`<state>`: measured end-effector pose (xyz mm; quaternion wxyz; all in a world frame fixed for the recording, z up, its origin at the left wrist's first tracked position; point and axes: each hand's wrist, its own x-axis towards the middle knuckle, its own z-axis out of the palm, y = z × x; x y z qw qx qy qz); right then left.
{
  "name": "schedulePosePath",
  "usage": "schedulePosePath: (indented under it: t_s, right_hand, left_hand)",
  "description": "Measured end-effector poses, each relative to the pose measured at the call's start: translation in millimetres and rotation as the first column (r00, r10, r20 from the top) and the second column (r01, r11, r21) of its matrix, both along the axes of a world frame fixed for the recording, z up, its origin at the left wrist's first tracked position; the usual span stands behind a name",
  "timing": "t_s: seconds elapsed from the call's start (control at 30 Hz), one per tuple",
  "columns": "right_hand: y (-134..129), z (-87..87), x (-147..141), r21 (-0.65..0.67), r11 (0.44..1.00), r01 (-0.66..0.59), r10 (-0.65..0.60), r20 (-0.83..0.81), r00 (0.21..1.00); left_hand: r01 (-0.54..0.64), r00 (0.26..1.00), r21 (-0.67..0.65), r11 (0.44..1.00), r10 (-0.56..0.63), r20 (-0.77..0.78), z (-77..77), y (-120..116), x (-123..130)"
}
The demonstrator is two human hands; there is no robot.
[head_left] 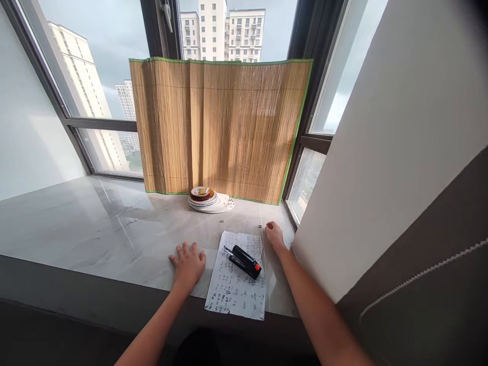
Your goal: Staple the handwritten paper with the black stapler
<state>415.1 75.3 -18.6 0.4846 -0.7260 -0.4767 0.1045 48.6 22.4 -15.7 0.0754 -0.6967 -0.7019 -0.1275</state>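
Note:
My left hand (188, 265) lies flat with spread fingers on the marble sill, left of a sheet of handwritten paper (236, 300). A black stapler (246, 262) with a red-orange end rests on the paper. My right hand (273, 235) is at the sill's right side, fingers curled together beside some tiny staples (260, 226); whether anything is between the fingertips is too small to tell. Another small bit of staples (221, 221) lies above the paper's top edge.
A stack of plates (204, 198) stands at the back, before a bamboo mat (229, 132) leaning on the windows. Small scraps (132, 221) lie on the sill (76, 229) at left. A wall (366, 168) rises close at right, with a bead cord (419, 278).

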Motion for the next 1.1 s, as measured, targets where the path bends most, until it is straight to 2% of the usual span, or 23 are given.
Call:
schedulePosePath:
  t_s: [0.23, 0.33, 0.43, 0.53, 0.57, 0.7, 0.77, 0.93, 1.1]
  right_hand:
    - [-21.2, 8.8, -23.6, 0.097, 0.99, -0.098, 0.088, 0.099, 0.991]
    - [-19.7, 11.6, -30.9, 0.076, 0.971, -0.229, 0.218, 0.128, 0.968]
    - [-19.5, 13.4, -34.2, 0.023, 0.922, -0.386, 0.376, 0.177, 0.91]
    - [-25.2, 20.7, -36.5, 0.02, 0.851, -0.525, 0.511, 0.197, 0.837]
    - [-27.8, 24.6, -38.1, 0.031, 0.818, -0.574, 0.559, 0.194, 0.806]
    - [-35.6, 37.5, -47.9, -0.013, 0.609, -0.793, 0.772, 0.239, 0.589]
    - [-36.2, 38.6, -51.7, -0.079, 0.559, -0.825, 0.805, 0.289, 0.518]
    - [-30.9, 29.9, -51.8, -0.194, 0.625, -0.756, 0.753, 0.407, 0.518]
    - [-22.0, 21.8, -52.0, -0.179, 0.664, -0.726, 0.719, 0.418, 0.554]
  left_hand:
    - [-0.004, 1.0, -0.02, 1.0, 0.004, -0.011, 2.1, -4.7, 1.5]
    - [0.002, 1.0, -0.026, 1.0, -0.002, -0.017, 10.2, -2.2, 2.0]
    - [0.076, 0.997, -0.023, 0.997, -0.076, 0.012, 21.8, 17.6, 6.5]
    - [0.174, 0.979, -0.014, 0.985, -0.172, 0.106, 29.2, 57.1, 20.5]
    - [0.242, 0.96, -0.024, 0.97, -0.236, 0.153, 29.8, 72.3, 27.3]
    - [0.41, 0.882, 0.009, 0.912, -0.4, 0.248, 24.9, 125.5, 57.3]
    - [0.457, 0.859, 0.022, 0.889, -0.447, 0.25, 20.1, 141.9, 67.6]
    - [0.495, 0.815, 0.065, 0.866, -0.489, 0.31, 10.9, 158.7, 70.9]
    - [0.546, 0.733, 0.138, 0.826, -0.551, 0.399, 10.1, 165.7, 69.2]
